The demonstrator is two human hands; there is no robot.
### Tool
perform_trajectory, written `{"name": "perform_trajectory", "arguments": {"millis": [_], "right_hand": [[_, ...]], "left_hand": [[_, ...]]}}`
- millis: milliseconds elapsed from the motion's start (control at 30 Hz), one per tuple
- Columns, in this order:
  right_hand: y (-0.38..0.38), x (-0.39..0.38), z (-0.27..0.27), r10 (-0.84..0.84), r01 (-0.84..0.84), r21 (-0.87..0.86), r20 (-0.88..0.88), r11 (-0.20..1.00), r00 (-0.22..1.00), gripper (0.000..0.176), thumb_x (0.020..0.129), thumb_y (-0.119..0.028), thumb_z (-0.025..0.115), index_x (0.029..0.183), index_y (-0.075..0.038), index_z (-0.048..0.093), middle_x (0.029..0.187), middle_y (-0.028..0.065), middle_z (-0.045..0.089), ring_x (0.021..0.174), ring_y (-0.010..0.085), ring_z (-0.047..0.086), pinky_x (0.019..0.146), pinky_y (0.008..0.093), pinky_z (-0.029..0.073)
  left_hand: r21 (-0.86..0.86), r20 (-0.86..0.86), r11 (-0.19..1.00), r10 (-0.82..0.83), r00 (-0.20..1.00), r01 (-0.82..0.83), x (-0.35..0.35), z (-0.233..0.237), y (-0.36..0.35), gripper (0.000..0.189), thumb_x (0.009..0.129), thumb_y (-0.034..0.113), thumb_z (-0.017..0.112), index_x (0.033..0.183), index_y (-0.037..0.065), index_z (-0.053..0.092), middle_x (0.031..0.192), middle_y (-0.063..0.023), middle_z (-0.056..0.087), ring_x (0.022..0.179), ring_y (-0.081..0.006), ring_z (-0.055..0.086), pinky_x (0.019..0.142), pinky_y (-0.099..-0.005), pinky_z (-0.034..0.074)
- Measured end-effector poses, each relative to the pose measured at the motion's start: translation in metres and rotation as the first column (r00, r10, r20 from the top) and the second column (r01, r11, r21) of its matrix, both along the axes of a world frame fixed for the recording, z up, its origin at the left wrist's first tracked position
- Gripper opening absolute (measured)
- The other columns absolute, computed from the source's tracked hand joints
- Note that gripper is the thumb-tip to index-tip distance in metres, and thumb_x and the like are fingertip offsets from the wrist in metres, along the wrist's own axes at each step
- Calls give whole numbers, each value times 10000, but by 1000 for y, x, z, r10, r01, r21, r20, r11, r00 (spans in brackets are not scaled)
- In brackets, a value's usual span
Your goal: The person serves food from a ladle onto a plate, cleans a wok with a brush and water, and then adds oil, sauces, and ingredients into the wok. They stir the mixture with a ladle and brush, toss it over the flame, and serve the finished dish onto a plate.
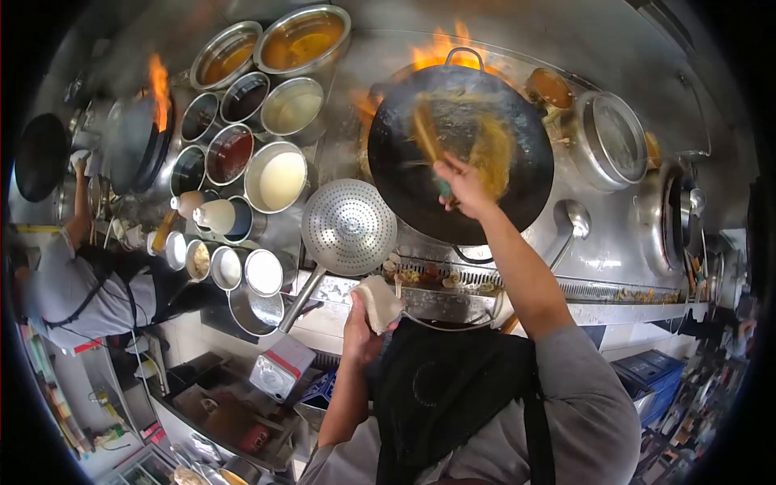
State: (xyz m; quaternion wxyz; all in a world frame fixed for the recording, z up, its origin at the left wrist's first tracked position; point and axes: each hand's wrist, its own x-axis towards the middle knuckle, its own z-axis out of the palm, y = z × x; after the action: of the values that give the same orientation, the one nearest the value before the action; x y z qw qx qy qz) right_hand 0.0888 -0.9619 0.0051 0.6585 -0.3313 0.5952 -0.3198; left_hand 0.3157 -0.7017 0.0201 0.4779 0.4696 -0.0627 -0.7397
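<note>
My right hand (pixel 465 186) is closed around the handle of a wok brush (pixel 428 133), held over a large black wok (pixel 529 206). The brush is blurred by motion, and a yellow-brown streak shows beside it on the wet inside of the wok. Flames (pixel 444 50) rise behind the far rim. Down by the stove's front edge, my left hand (pixel 364 335) grips a folded white cloth (pixel 378 303). Just beyond the cloth lies a round perforated strainer (pixel 349 226), its long handle pointing toward the lower left.
Several metal pots of sauces and liquids, including a pot of pale liquid (pixel 281 178), stand left of the wok. A ladle (pixel 575 218) and a lidded pot (pixel 612 137) are on the right. Another person (pixel 97 283) works at the far left near a flame.
</note>
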Motion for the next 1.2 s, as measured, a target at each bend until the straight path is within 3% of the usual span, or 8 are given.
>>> {"name": "perform_trajectory", "arguments": {"millis": [133,200,300,467,667,933,1067,1200], "right_hand": [[32,-59,31,439,-433,75,-120,898,890,650,899,-379,697,1461,-153,459,1027,99,638,536,173,576,453,300,483],[26,-148,-8,494,-903,-242,-772,355,401,635,880,-400,701,1433,-160,502,985,98,626,641,177,616,470,301,499],[20,-145,168,882,-732,545,-441,408,164,633,867,-428,683,1424,-177,517,1041,164,655,705,210,637,485,301,511],[18,-30,78,630,-618,229,-524,752,573,645,883,-420,641,1442,-143,477,1015,200,689,911,243,679,623,389,565],[38,-131,97,653,-813,345,-755,468,56,634,819,-506,659,1352,-171,587,1200,260,629,1172,403,578,1049,420,435],[43,-46,63,239,-771,130,-971,624,30,476,898,-312,596,1317,-97,525,1039,265,656,971,431,662,854,505,542],[49,-128,52,320,-474,435,-897,765,-305,543,912,-264,567,1427,-147,441,1047,223,641,920,395,681,823,474,559],[-38,-85,-7,204,-578,112,-974,808,96,608,912,-330,592,1461,-184,377,903,262,679,851,436,676,750,519,553]], "left_hand": [[44,-47,999,-9,999,11,6,10,-9,646,1002,612,301,1411,123,409,1252,-96,601,1113,-265,632,639,-303,542],[50,-20,999,11,1000,-10,16,11,-3,638,1004,608,302,1402,122,418,1253,-101,601,1095,-260,637,632,-300,541],[88,54,993,78,995,-83,31,19,9,619,1009,595,310,1384,120,437,1244,-106,606,1057,-251,648,618,-296,541],[-18,206,999,40,978,-37,24,6,7,598,1017,575,323,1373,110,445,1204,-109,623,1022,-242,656,593,-293,537],[39,39,998,52,998,-53,20,23,7,635,1016,580,316,1404,86,410,1211,-109,602,1069,-270,641,587,-292,508],[25,46,999,-29,999,28,-3,18,-8,640,1022,574,305,1426,84,380,1234,-115,584,1097,-295,634,577,-278,482],[49,92,999,-20,996,15,9,16,9,668,1001,614,320,1434,107,372,1209,-117,597,1068,-252,636,626,-279,508],[34,103,999,-30,994,27,9,8,8,661,997,600,365,1462,131,341,1227,-88,574,1056,-203,615,678,-328,573]]}}
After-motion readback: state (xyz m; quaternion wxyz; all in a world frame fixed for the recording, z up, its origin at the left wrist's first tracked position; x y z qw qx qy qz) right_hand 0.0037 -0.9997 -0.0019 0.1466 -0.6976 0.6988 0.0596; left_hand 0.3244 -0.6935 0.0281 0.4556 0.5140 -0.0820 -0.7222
